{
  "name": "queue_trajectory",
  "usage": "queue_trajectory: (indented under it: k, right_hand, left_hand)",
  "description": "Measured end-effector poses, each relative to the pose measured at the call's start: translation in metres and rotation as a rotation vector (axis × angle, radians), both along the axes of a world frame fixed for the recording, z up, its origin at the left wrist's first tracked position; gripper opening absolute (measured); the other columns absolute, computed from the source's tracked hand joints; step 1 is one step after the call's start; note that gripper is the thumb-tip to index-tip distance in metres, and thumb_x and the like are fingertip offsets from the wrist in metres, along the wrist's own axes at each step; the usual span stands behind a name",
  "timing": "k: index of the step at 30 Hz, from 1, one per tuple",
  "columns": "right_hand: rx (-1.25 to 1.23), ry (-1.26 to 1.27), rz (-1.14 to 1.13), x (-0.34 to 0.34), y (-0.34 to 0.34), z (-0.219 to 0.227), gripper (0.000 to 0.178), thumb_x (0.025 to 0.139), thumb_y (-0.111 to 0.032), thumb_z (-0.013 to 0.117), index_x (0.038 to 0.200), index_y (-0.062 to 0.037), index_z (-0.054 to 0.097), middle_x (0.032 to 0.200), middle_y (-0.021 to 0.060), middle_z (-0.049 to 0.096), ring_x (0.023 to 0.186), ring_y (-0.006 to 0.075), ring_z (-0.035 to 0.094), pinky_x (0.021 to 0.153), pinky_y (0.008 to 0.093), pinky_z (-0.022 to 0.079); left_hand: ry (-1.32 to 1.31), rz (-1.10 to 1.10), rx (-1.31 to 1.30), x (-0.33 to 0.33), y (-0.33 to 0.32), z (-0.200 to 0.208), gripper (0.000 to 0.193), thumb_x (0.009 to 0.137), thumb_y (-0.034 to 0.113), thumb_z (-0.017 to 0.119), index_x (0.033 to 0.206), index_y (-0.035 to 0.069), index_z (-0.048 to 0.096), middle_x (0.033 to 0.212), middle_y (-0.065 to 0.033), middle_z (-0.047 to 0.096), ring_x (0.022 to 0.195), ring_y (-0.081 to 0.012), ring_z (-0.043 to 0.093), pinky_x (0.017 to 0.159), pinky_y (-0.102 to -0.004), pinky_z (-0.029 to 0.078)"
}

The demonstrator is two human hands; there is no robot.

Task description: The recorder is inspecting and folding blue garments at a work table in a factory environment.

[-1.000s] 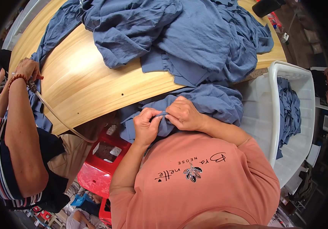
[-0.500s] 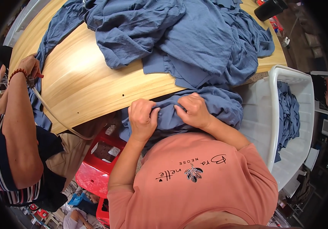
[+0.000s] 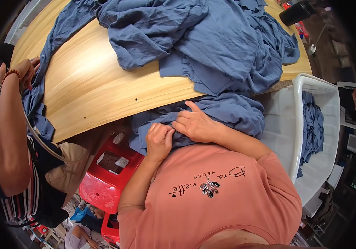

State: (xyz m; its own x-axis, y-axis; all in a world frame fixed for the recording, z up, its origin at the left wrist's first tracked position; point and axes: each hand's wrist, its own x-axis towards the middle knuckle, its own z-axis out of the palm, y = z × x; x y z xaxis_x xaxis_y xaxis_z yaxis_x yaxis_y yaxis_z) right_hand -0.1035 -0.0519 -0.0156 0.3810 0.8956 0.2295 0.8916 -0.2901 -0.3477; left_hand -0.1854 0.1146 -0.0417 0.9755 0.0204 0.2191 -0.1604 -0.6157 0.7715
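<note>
A crumpled blue garment (image 3: 240, 114) lies across my lap, just below the table's front edge. My left hand (image 3: 159, 142) is closed on its near left part, thumb pressed against the curled fingers. Right beside it, my right hand (image 3: 194, 124) also grips the cloth; its fingertips bend down into the fabric and its thumb sticks up. The two hands almost touch. The exact bit of cloth between the fingers is hidden. On the wooden table (image 3: 91, 79) in front of me is a large heap of blue garments (image 3: 219, 41).
To my right stands a white plastic bin (image 3: 297, 124) with blue garments (image 3: 312, 124) inside. A co-worker's arm (image 3: 10, 137) reaches to blue cloth at the table's left end. Red plastic stools (image 3: 103, 186) are at my lower left. A black cylinder (image 3: 297, 12) is at the far right.
My right hand has moved left and slightly down along the cloth, up to my left hand. My left hand has shifted slightly right and lower. The co-worker's arm has moved a little left.
</note>
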Motion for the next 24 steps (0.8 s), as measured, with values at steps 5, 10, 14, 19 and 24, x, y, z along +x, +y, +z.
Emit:
queue_trajectory:
  k: [5,10,14,19,24]
  right_hand:
    - [0.13,-0.023,0.015,-0.003,-0.004,-0.003,0.023,0.075,-0.012,0.055,0.098,-0.0059,0.057,0.074,0.0029,0.05,0.074,0.0196,0.05,0.087,0.0464,0.035]
    - [0.157,0.049,-0.004,-0.002,-0.004,-0.002,0.033,0.067,-0.008,0.062,0.1,-0.005,0.057,0.073,0.0033,0.049,0.072,0.0208,0.049,0.083,0.043,0.035]
    - [0.258,0.145,-0.117,0.003,-0.008,-0.003,0.041,0.06,-0.003,0.064,0.1,-0.0035,0.056,0.075,0.0061,0.049,0.073,0.0237,0.049,0.079,0.0399,0.035]
    - [0.307,0.152,-0.116,0.005,-0.008,-0.002,0.041,0.058,-0.002,0.062,0.099,-0.0027,0.056,0.074,0.0067,0.05,0.071,0.0246,0.05,0.072,0.037,0.037]
    - [0.364,-0.004,0.005,-0.002,-0.007,-0.001,0.036,0.062,-0.001,0.061,0.098,-0.0018,0.058,0.062,0.0014,0.049,0.052,0.018,0.045,0.05,0.0316,0.033]
  left_hand:
    - [-0.115,0.141,0.133,0.01,0.006,0.009,0.023,0.066,0.003,0.067,0.086,0.004,0.058,0.084,-0.0112,0.058,0.081,-0.03,0.053,0.072,-0.0378,0.041]
    - [-0.087,0.108,0.249,0.024,0.002,0.022,0.026,0.067,0.009,0.068,0.09,0.005,0.058,0.089,-0.0104,0.058,0.087,-0.0292,0.052,0.074,-0.0381,0.039]
    - [0.018,-0.045,0.105,0.014,-0.001,0.029,0.024,0.065,0.011,0.071,0.085,0.003,0.059,0.085,-0.0095,0.059,0.083,-0.0287,0.053,0.073,-0.037,0.039]
    - [0.189,-0.137,-0.166,0.011,0.01,0.028,0.02,0.068,0.015,0.071,0.066,0.003,0.055,0.069,-0.0075,0.057,0.068,-0.0203,0.052,0.063,-0.0314,0.039]
    - [0.769,-0.224,-0.814,0.006,0.03,0.032,0.023,0.082,0.019,0.063,0.064,0.005,0.055,0.064,0.0071,0.05,0.059,-0.002,0.04,0.053,-0.0193,0.032]
